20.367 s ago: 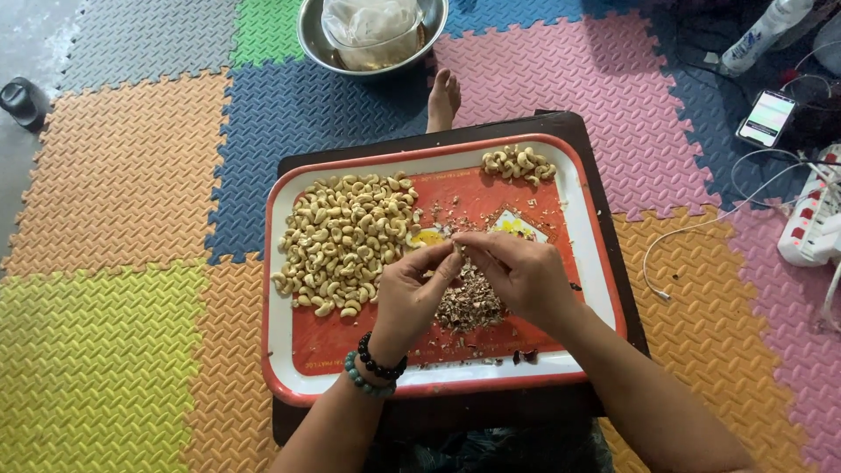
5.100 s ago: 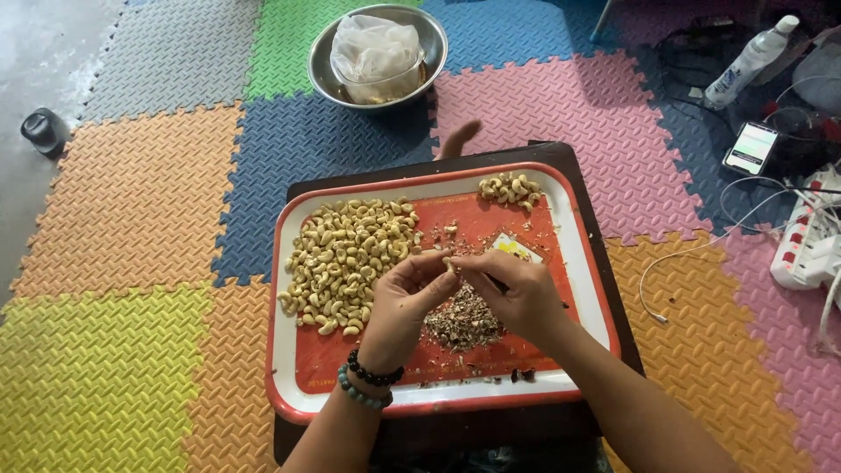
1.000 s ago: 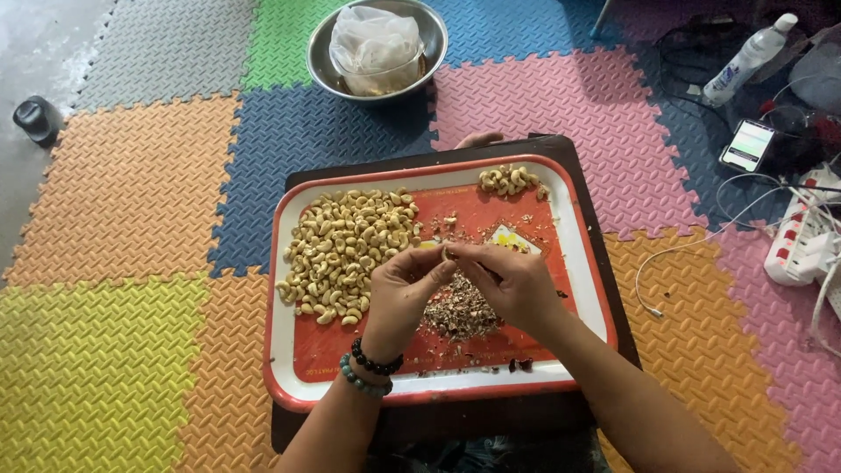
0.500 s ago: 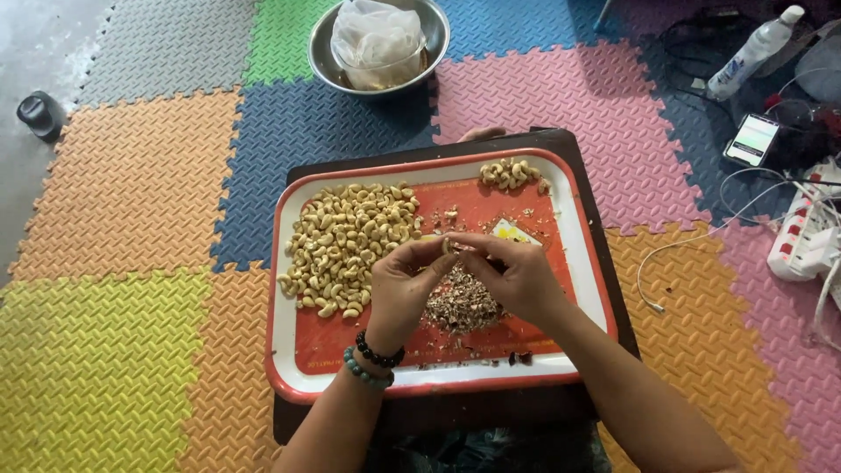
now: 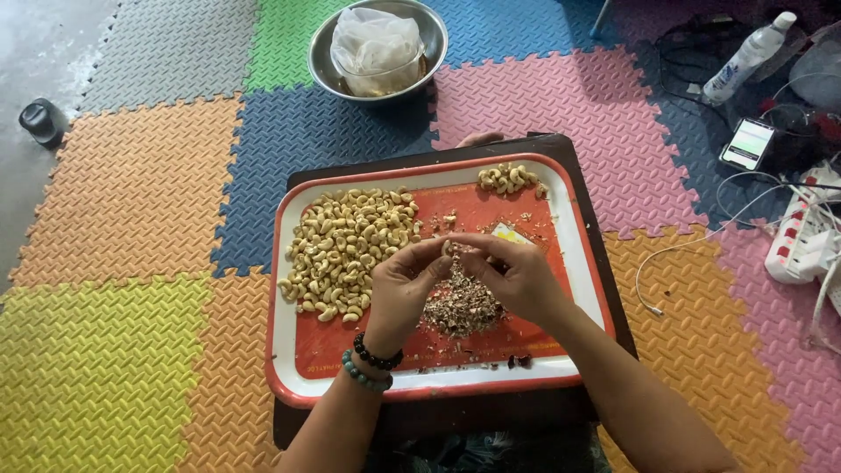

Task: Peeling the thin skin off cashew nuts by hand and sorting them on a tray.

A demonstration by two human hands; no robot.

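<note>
Mats [image 5: 131, 193] of coloured foam cover the floor, and a dark board [image 5: 604, 263] lies on them with a red, white-rimmed tray [image 5: 578, 236] on top. Along the tray's left edge spreads a big heap of cashews [image 5: 346, 245]; a small heap [image 5: 508, 179] sits at its far right corner. A pile of brown husks [image 5: 460, 307] lies at the tray's middle, just under both hands.

Beyond the tray's far edge stands a steel bowl [image 5: 320, 61] holding a clear bag [image 5: 372, 39]. Off to the right lie a bottle [image 5: 745, 57], a phone [image 5: 746, 144], a white power strip [image 5: 802, 245] and a white cable [image 5: 692, 250]. A small dark object [image 5: 39, 121] sits at the far left.

The left hand [image 5: 399, 293], with two bead bracelets [image 5: 372, 366] at the wrist, meets the right hand [image 5: 517, 280] above the husks. Fingertips of both are pinched together on one cashew [image 5: 449, 249], held in the air over the tray's middle; the other fingers curl inward. Nothing blocks the view of the hands.
</note>
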